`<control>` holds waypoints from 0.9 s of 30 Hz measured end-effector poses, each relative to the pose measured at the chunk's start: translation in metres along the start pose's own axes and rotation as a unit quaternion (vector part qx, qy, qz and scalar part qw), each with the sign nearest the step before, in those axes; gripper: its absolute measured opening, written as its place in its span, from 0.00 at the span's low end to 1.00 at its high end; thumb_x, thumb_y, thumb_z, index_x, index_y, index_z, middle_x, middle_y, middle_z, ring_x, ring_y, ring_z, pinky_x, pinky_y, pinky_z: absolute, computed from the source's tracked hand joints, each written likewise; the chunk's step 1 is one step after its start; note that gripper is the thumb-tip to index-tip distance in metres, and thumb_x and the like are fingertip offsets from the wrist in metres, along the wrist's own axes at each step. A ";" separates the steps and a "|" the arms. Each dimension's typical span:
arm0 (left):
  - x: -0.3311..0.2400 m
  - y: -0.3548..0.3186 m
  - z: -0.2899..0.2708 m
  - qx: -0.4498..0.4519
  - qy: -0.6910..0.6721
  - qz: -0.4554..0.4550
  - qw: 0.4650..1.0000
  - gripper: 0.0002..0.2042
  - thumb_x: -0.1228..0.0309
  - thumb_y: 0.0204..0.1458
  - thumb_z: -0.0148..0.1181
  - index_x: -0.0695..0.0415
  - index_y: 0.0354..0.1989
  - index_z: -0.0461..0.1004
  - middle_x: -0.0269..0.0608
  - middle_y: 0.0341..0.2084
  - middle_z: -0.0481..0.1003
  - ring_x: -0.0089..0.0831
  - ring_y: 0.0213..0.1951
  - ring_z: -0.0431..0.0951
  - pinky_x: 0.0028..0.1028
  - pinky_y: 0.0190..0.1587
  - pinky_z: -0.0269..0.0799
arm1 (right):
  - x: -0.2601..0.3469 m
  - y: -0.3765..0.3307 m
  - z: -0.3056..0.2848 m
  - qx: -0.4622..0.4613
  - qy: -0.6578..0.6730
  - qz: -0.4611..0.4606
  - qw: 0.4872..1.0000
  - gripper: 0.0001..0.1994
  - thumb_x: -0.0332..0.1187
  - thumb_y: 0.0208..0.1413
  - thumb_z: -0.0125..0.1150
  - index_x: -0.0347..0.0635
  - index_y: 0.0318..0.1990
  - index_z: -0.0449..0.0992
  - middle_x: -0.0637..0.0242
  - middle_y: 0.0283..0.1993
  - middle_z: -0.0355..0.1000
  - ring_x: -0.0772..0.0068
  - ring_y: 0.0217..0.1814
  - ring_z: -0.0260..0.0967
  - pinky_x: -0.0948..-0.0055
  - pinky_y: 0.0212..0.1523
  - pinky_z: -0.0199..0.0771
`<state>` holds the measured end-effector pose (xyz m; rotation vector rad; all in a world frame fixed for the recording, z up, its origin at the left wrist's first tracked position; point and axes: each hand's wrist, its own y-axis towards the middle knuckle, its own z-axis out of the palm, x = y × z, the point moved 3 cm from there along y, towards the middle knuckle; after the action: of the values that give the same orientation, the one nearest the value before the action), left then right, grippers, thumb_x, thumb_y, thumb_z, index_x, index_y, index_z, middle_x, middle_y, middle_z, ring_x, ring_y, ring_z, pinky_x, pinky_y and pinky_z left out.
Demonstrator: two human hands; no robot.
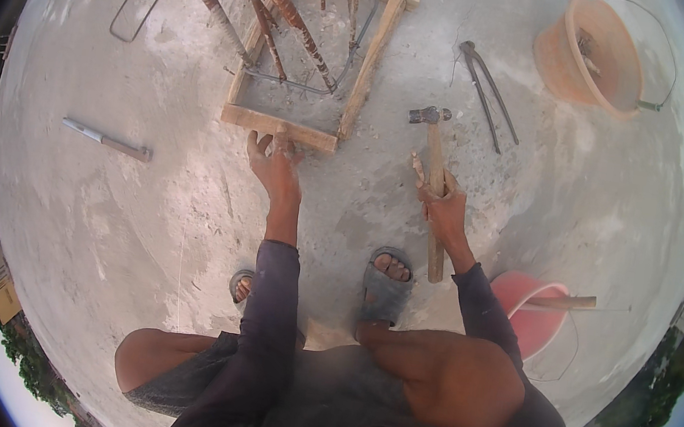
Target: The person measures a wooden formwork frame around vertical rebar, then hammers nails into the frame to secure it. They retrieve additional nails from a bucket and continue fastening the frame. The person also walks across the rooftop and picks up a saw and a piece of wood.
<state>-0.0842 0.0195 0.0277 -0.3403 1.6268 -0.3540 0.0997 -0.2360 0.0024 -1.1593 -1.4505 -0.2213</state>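
Observation:
My left hand [277, 173] is at the near board [305, 134] of a rectangular wooden frame. Its fingers are spread, and one fingertip rests against the board. Rusty rebar bars [297, 24] rise from inside the frame, with a bent wire stirrup [290, 82] low around them. In my right hand [447, 214] is a hammer [436, 152], gripped partway along its wooden handle with the dark metal head pointing away from me. A small pale sliver, perhaps wood, shows beside those fingers; whether they hold it I cannot tell.
Dark long-handled pincers [486, 95] lie right of the frame. Beyond them an orange bucket [588, 56] holds some debris. A pink bucket [527, 317] with a wooden handle across it stands near my right knee. Leftward lie a metal tool [107, 140] and a loose stirrup [139, 5].

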 end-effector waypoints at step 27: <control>0.010 0.015 0.008 0.018 0.039 0.037 0.998 0.26 0.75 0.61 0.59 0.68 0.66 0.61 0.56 0.49 0.72 0.39 0.49 0.78 0.35 0.43 0.81 | 0.003 -0.039 0.048 0.059 -0.249 -0.072 0.964 0.30 0.41 0.56 0.69 0.37 0.63 0.69 0.59 0.34 0.77 0.64 0.30 0.76 0.64 0.32 0.75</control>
<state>-0.0776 0.0283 0.0120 -0.2408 1.7029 -0.3451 0.0406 -0.2193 0.0102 -1.0548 -1.9655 0.0660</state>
